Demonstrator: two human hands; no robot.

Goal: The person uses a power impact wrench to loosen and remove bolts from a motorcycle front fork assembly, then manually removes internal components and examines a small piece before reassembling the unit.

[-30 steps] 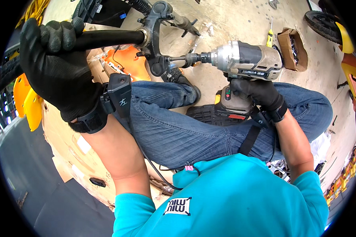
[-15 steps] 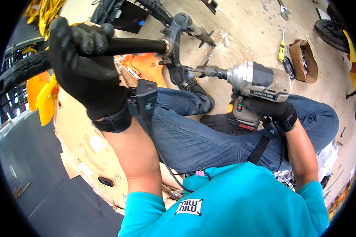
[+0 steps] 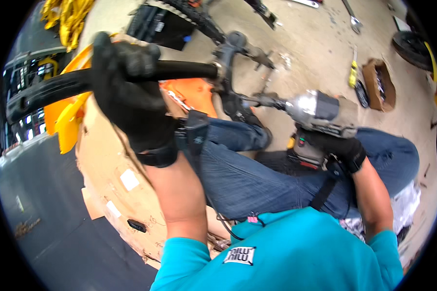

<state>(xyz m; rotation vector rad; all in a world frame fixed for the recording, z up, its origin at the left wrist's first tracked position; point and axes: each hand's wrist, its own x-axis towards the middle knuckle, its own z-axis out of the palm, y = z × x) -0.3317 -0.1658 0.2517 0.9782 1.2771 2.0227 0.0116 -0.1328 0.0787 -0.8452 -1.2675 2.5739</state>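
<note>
My gloved left hand is wrapped round a thick black tube, whose free end juts out to the left. On its right, the tube meets a dark metal clamp piece, like a fork's double clamp. My right hand, also gloved, grips the handle of a grey and black impact wrench. The tool's long, thin extension points left at the lower end of the clamp piece. Blur hides whether its tip sits on a bolt.
A brown cardboard box, a yellow-handled screwdriver and a wrench lie on the floor to the right. Orange panels and yellow panels are near the tube. Flat cardboard lies at lower left; a wheel is far right.
The whole view has shifted, so everything appears lower and further right. My left hand sits slightly closer to the clamp along the tube. My right hand keeps its hold on the impact wrench.
</note>
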